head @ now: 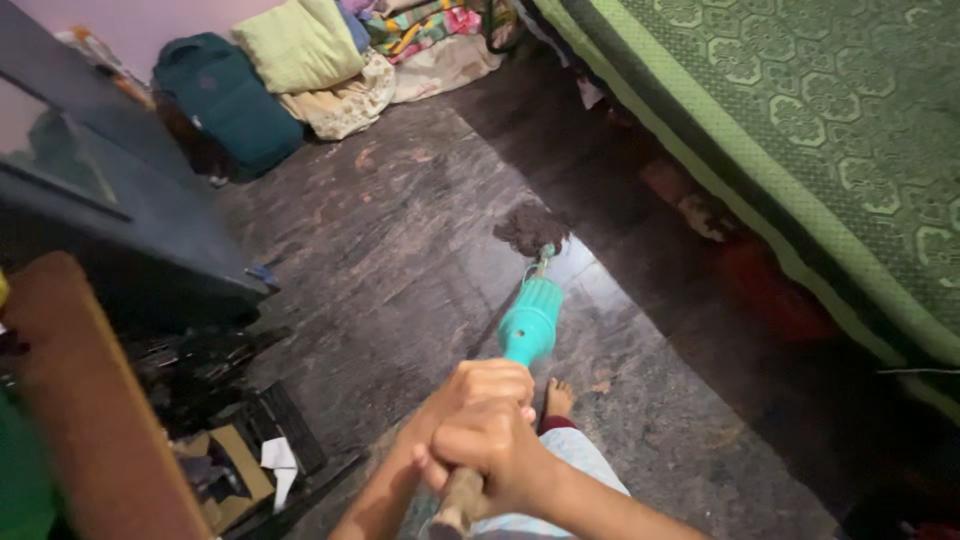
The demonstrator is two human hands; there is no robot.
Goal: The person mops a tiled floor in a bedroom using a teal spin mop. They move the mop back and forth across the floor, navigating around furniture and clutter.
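Both hands are gripping the mop's wooden handle [462,497], the left hand [478,388] stacked ahead of the right hand [492,450]. The mop is running away toward one o'clock, its teal collar [531,320] leading to the dark mop head [530,229] on the stone floor [400,250] beside the bed [800,130].

Two hands, left [478,392] and right [497,450], both closed on one mop [528,322]; one bare foot [557,398] on the floor. One bed [800,130], one teal bag [225,100], and one pale green pillow [298,45].

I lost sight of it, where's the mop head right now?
The dark mop head lies on the stone floor mid-frame, beyond the teal mop collar, left of the green-covered bed.
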